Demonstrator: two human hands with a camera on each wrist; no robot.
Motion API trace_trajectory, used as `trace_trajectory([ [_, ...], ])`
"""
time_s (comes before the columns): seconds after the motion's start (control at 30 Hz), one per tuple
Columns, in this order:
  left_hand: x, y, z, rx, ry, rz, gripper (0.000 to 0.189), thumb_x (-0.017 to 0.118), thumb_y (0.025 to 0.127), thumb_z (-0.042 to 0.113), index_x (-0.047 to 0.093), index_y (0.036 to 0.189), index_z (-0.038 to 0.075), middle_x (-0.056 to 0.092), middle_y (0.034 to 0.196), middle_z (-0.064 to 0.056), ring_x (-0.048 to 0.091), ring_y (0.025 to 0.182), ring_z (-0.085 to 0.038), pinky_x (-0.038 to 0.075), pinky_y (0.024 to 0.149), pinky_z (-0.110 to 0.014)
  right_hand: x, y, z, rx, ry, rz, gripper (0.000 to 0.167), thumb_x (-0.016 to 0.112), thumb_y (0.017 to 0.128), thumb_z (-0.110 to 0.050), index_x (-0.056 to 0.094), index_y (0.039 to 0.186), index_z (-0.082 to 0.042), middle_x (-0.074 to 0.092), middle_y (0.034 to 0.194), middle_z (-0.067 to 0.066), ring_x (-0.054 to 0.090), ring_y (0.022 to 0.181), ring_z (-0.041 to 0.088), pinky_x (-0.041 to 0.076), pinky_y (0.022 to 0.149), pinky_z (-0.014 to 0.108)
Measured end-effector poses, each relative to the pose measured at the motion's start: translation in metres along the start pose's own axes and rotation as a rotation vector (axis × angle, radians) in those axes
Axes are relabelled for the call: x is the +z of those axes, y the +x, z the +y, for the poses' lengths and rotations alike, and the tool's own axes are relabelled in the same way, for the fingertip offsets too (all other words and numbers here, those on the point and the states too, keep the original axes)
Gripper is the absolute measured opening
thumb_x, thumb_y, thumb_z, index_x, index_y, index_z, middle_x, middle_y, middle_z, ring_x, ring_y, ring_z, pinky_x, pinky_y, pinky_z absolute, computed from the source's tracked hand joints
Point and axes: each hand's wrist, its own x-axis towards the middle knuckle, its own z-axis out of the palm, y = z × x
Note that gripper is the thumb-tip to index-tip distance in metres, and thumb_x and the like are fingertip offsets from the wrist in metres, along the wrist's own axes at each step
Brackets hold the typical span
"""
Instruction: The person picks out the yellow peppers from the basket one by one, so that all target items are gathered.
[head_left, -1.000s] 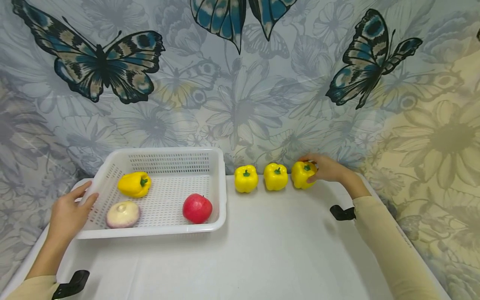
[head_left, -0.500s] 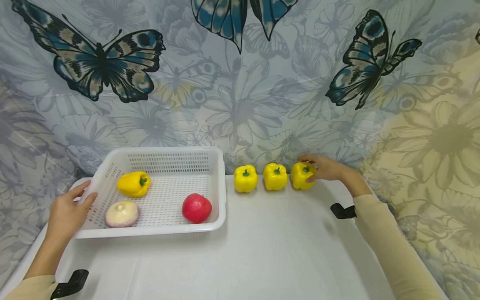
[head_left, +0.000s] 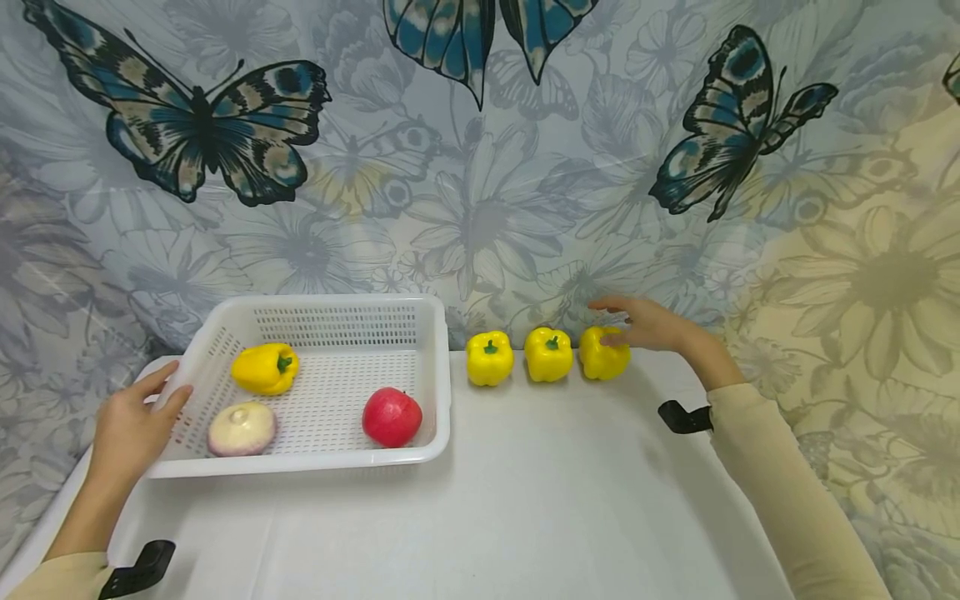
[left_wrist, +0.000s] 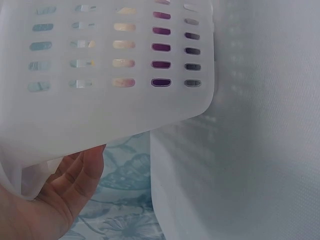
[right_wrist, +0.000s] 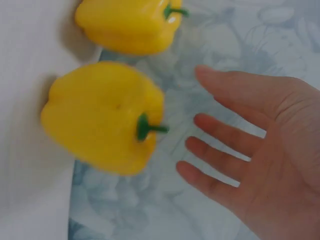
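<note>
My left hand (head_left: 133,429) grips the left end of the white plastic basket (head_left: 300,467). In the left wrist view its fingers (left_wrist: 90,165) curl under the basket's rim. Inside the basket lie a yellow bell pepper (head_left: 264,369) on its side, a pale onion (head_left: 242,429) with purplish edges, and a red round fruit (head_left: 392,418). Three yellow bell peppers stand upright in a row to the right. Over the rightmost pepper (head_left: 604,360) hovers my right hand (head_left: 651,325). The right wrist view shows that hand's fingers spread and apart from the pepper (right_wrist: 102,117), whose green stem faces the palm.
The middle pepper (head_left: 548,355) and the left pepper (head_left: 490,359) stand between the basket and the right hand. A white cloth covers the table (head_left: 480,517). Directly behind it rises a butterfly-print backdrop (head_left: 487,208).
My right hand has let go of the rightmost pepper and risen a little off it, its fingers spreading. The left hand keeps its grip on the basket.
</note>
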Motion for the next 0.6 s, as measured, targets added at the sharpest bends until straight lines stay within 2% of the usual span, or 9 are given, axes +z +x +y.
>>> trace_trajectory([
  [0.23, 0.000, 0.000, 0.002, -0.008, 0.001, -0.007, 0.054, 0.052, 0.101, 0.020, 0.037, 0.145, -0.007, 0.047, 0.126, -0.042, 0.055, 0.106, -0.060, 0.040, 0.052, -0.020, -0.002, 0.007, -0.028, -0.091, 0.043, 0.088, 0.046, 0.061, 0.096, -0.012, 0.050, 0.138, 0.005, 0.050, 0.141, 0.023, 0.044, 0.130, 0.043, 0.039, 0.102, 0.056],
  [0.47, 0.000, -0.001, 0.002, -0.007, 0.002, 0.001, 0.053, 0.053, 0.101, 0.019, 0.038, 0.145, -0.007, 0.047, 0.125, -0.042, 0.056, 0.105, -0.059, 0.043, 0.051, -0.021, 0.001, 0.019, -0.059, -0.094, 0.150, 0.161, 0.044, 0.059, 0.098, -0.017, 0.052, 0.139, -0.003, 0.054, 0.140, 0.016, 0.050, 0.127, 0.034, 0.042, 0.102, 0.050],
  [0.6, 0.000, -0.001, 0.001, -0.005, 0.001, -0.001, 0.053, 0.053, 0.101, 0.019, 0.038, 0.145, -0.007, 0.047, 0.125, -0.042, 0.056, 0.105, -0.059, 0.042, 0.051, -0.021, 0.004, 0.030, -0.077, -0.130, 0.176, 0.184, 0.043, 0.060, 0.098, -0.018, 0.053, 0.138, -0.001, 0.055, 0.137, 0.018, 0.054, 0.123, 0.035, 0.043, 0.101, 0.050],
])
